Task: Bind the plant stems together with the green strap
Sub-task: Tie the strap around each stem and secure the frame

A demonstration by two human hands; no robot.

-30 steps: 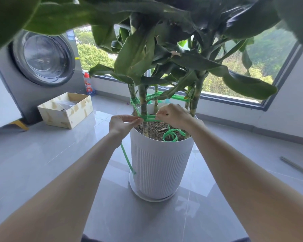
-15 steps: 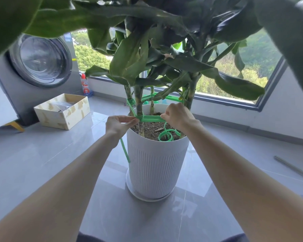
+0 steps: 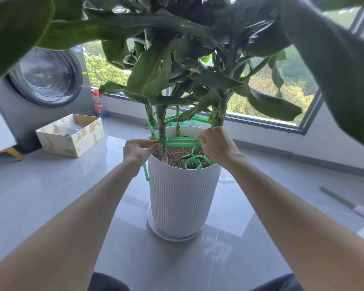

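Observation:
A leafy plant with several stems [image 3: 161, 122] stands in a white ribbed pot [image 3: 183, 198] on the floor. A green strap [image 3: 181, 142] runs level just above the soil, wrapped round the front left stem. More strap loops higher up between the stems. My left hand [image 3: 138, 150] pinches the strap at the pot's left rim, and a loose end hangs down below it. My right hand [image 3: 216, 143] grips the strap at the right, over the soil. A curled length of strap lies on the soil beneath that hand.
A washing machine [image 3: 44, 80] stands at the back left with an open cardboard box [image 3: 72, 135] in front of it. A spray bottle [image 3: 99, 107] sits by the window. A rod [image 3: 345, 202] lies on the tiles at right. Big leaves hang close overhead.
My right hand has drawn away to the right, so a longer stretch of strap is now pulled taut between my hands. The loose end under my left hand has shortened.

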